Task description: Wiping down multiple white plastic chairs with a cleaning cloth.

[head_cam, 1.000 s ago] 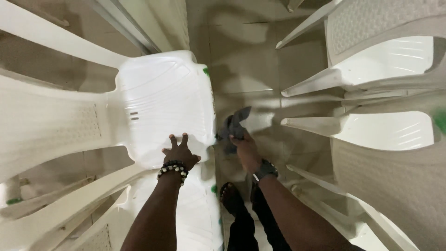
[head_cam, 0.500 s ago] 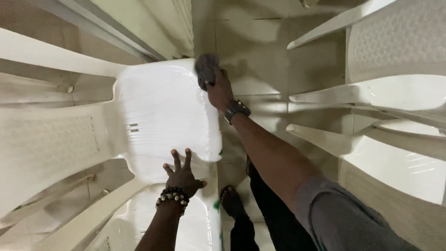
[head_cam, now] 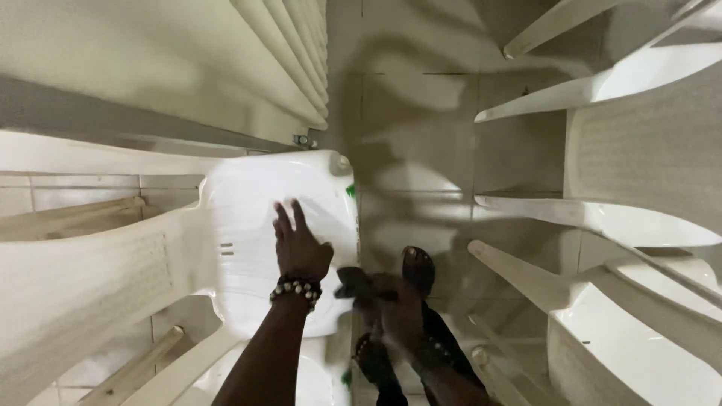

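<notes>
Head view: right hand (head_cam: 398, 304) clenched on dark cloth (head_cam: 353, 282), just off near right edge of white chair seat (head_cam: 248, 233); left hand (head_cam: 301, 248) released, flat on seat, fingers pointing away, nearer than right.

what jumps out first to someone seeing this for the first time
The left hand, with a beaded bracelet at the wrist, lies flat on the seat of a white plastic chair at centre left. Beside it, low in the middle, the right hand grips a dark cloth at the seat's edge. More white chairs crowd the right side.
</notes>
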